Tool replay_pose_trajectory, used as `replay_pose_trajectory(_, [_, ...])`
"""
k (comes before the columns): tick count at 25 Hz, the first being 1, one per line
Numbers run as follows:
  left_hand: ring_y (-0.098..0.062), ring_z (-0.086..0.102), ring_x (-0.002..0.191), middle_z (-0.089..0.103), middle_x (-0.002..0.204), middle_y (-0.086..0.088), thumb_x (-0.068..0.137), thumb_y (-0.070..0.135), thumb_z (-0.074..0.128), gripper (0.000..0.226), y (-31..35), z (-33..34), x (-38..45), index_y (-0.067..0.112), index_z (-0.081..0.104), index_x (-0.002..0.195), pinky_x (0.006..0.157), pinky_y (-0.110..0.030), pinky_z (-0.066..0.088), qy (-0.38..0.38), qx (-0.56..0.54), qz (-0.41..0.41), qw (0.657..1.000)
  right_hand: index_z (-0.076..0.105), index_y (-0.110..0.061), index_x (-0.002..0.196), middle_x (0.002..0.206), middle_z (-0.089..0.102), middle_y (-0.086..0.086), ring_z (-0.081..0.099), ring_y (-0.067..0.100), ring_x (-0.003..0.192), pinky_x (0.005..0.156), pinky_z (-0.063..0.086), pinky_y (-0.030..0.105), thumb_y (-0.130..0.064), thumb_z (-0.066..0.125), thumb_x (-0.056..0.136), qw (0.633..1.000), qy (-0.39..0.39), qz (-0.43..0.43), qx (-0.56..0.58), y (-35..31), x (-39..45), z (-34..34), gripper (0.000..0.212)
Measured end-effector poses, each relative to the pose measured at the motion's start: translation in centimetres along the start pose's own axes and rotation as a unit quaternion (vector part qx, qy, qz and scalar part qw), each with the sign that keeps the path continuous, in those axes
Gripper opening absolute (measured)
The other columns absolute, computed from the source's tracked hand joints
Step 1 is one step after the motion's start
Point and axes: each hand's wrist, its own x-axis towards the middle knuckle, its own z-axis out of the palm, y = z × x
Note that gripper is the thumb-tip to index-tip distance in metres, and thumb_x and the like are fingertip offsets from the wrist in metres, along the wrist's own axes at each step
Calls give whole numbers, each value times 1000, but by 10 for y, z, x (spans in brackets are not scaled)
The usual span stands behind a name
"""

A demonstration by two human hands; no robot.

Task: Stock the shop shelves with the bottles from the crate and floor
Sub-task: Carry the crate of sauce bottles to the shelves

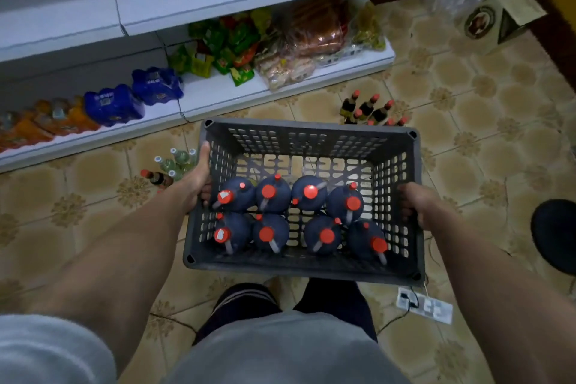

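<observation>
So the dark plastic crate (pixel 307 196) is held up over the tiled floor (pixel 467 134), right in front of the bottom shelf (pixel 218 97); left hand (pixel 194 179) grips the left wall, fingers curled through the holes; right hand (pixel 416 201) holds the right wall the same way; eight red-capped dark bottles (pixel 297 215) sit in two rows at the crate's near side; more small bottles (pixel 369 109) stand on the floor by the shelf edge.

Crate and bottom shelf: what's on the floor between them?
In the head view, only bare tiled floor separates the crate from the bottom shelf.
</observation>
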Motion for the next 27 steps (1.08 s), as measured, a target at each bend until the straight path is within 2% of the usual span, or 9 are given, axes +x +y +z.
replay_pose_trajectory(3, [-15,20,36,23,44,2,73,93,20,74,37,15,54,23,26,49,42,-26,18,21,-17,-24,999,34,-19,64,56,26,3,21,16,46,46,21,26,-11,41,91,999,-12,4,-37,-58,68,15,29])
replay_pose_trajectory(6, [-17,25,37,29,43,1,75,91,24,75,64,34,124,22,35,48,43,-25,20,69,-48,-41,996,34,-18,66,58,26,5,21,18,46,45,20,26,-9,41,93,997,-26,1,-69,-103,158,45,29])
replay_pose_trajectory(9, [-18,25,38,29,44,0,75,91,24,74,79,57,209,21,34,53,44,-26,20,100,-58,-51,992,39,-17,69,58,31,5,27,19,45,38,24,23,-10,46,94,997,-20,-10,-79,-141,257,74,27])
replay_pose_trajectory(13, [-17,22,43,23,49,0,70,95,22,73,80,80,330,24,24,54,48,-30,20,111,-90,-74,987,48,-15,73,59,40,4,34,18,45,36,30,20,-14,51,92,994,-6,-9,-110,-183,381,133,20])
replay_pose_trajectory(17, [-17,20,43,22,47,2,74,92,20,71,69,90,443,24,23,53,47,-28,19,93,-112,-81,986,50,-14,80,60,40,5,35,17,41,32,29,17,-15,52,92,994,12,-1,-110,-192,487,190,12])
replay_pose_trajectory(21, [-15,18,46,21,49,3,79,88,22,70,67,85,513,24,25,51,50,-30,15,106,-131,-96,981,52,-17,77,63,44,4,36,18,44,35,32,14,-18,49,94,993,-13,22,-117,-202,549,248,18])
replay_pose_trajectory(24, [-15,19,45,23,50,4,78,88,22,68,55,79,553,25,24,54,49,-28,16,114,-144,-107,977,48,-16,74,59,39,2,34,15,35,43,30,26,-20,53,95,992,-49,16,-112,-210,582,285,22])
replay_pose_trajectory(27, [-15,21,40,25,43,5,77,89,22,71,47,73,585,23,26,52,45,-23,18,113,-158,-110,975,51,-15,80,61,38,2,33,15,43,45,29,29,-20,49,97,990,-73,16,-123,-221,607,313,18])
